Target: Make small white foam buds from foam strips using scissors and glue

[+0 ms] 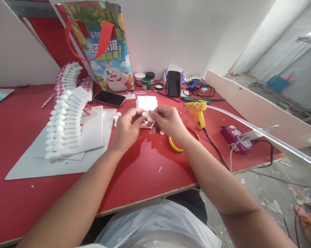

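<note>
Over the red table [145, 175], a small white piece [146, 115] is pinched between the fingertips of my left hand [128, 127] and my right hand [169, 120]. Its exact kind is too small to make out. Right behind my hands lies a stack of white squares [147, 102]. A few small white pieces [116, 118] sit just left of my left hand. Farther left, a curved row of white pieces with rounded ends [59, 127] rests on white boards [93, 131]. A yellow and orange ring [174, 145] lies partly hidden beneath my right forearm.
A yellow glue gun [198, 112] with a long clear glue stick [261, 132] stands right, near a purple power strip [236, 139]. Phones [109, 98], paint jars [146, 82] and a colourful bag [106, 51] are at the back. Cords hang over the table's right edge.
</note>
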Motion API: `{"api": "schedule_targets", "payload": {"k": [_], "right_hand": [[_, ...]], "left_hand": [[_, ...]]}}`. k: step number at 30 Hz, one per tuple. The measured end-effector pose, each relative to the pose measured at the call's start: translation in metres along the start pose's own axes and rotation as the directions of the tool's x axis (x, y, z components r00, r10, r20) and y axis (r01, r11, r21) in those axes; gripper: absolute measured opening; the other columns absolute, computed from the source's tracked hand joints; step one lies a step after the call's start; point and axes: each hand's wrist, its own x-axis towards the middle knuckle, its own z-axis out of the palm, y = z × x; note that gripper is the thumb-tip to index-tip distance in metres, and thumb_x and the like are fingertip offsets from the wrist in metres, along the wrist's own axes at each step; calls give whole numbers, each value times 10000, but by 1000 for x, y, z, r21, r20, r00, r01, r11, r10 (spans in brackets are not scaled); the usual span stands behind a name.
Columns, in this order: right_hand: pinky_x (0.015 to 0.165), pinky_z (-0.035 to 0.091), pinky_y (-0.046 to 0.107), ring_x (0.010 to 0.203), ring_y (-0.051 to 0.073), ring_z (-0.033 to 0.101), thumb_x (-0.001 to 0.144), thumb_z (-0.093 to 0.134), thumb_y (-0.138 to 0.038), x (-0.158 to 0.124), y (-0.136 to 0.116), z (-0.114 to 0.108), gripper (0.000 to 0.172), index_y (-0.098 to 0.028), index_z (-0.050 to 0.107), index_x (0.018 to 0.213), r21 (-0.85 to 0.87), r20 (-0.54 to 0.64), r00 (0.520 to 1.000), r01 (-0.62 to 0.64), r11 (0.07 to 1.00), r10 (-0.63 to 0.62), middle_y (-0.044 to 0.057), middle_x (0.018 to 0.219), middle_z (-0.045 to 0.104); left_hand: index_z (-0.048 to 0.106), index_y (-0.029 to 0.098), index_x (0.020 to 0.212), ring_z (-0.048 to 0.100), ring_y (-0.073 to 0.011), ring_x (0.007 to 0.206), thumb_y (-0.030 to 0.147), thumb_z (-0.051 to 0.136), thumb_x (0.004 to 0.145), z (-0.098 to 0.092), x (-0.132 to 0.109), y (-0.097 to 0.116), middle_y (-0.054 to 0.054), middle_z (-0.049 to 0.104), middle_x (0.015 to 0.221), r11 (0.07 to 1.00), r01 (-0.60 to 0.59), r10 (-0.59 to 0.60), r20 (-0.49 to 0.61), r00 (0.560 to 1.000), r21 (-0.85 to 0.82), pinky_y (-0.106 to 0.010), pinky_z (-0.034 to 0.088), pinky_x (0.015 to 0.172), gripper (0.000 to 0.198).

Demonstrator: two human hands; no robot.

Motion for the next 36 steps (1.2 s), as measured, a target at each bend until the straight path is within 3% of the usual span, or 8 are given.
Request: {"api": "schedule_targets", "payload": {"k": [3,5,7,11,18,27,32,36], "right_hand": [[424,471,225,508,123,661,932,647,-593,1,-3,-5,437,-176,594,814,260,100,989,-134,956,111,70,794,757],[435,497,226,514,120,664,836,765,-600,1,-3,-5,459,-171,600,834,281,108,989,-125,952,98,75,834,767],[417,475,220,474,104,624,780,843,-523,1,-2,-2,433,-170,597,826,218,62,997,-61,974,49,51,784,757],[402,391,211,417,82,540,852,770,-373,2,5,5,271,-177,598,779,6,-69,998,7,1000,-7,0,641,701],[555,377,243,577,120,560,873,672,-320,-3,6,13,221,-205,556,724,-291,-233,957,103,951,-175,0,656,651],[625,342,265,612,135,501,912,554,-253,-7,9,21,133,-222,496,796,-590,-175,900,228,775,-399,8,706,631],[643,349,289,648,178,562,977,476,-258,-7,10,21,156,-201,547,850,-685,-74,926,223,693,-371,70,754,689],[653,358,288,643,179,579,952,524,-217,-4,14,14,137,-196,583,831,-661,-64,935,223,717,-349,71,757,722]], "left_hand": [[744,198,1021,701,-197,871,404,711,912,-2,2,-3,-58,764,958,992,50,-45,43,998,-116,-336,576,859,235],[752,201,1012,702,-201,906,412,739,895,-4,3,-4,-57,768,974,990,53,-51,16,999,-130,-332,571,872,241],[754,198,1008,705,-206,923,423,750,888,-4,3,-3,-60,771,986,991,58,-59,-4,998,-120,-331,570,873,255],[751,186,1001,719,-217,910,452,749,888,-1,0,2,-71,774,981,994,59,-61,-16,998,-95,-332,587,843,290],[739,175,968,731,-212,882,395,729,898,5,-3,9,-67,778,936,1000,24,-21,-146,989,19,-326,598,822,231],[709,190,938,730,-206,889,411,704,912,7,-4,8,-61,770,947,997,-39,49,-178,983,62,-332,598,841,222],[719,196,949,727,-211,866,391,724,898,8,-5,1,-62,755,931,998,-38,47,-190,981,46,-357,594,838,202],[768,217,935,718,-208,837,352,713,902,6,-6,3,-49,757,897,988,-71,93,-162,982,136,-341,591,788,149]]}}
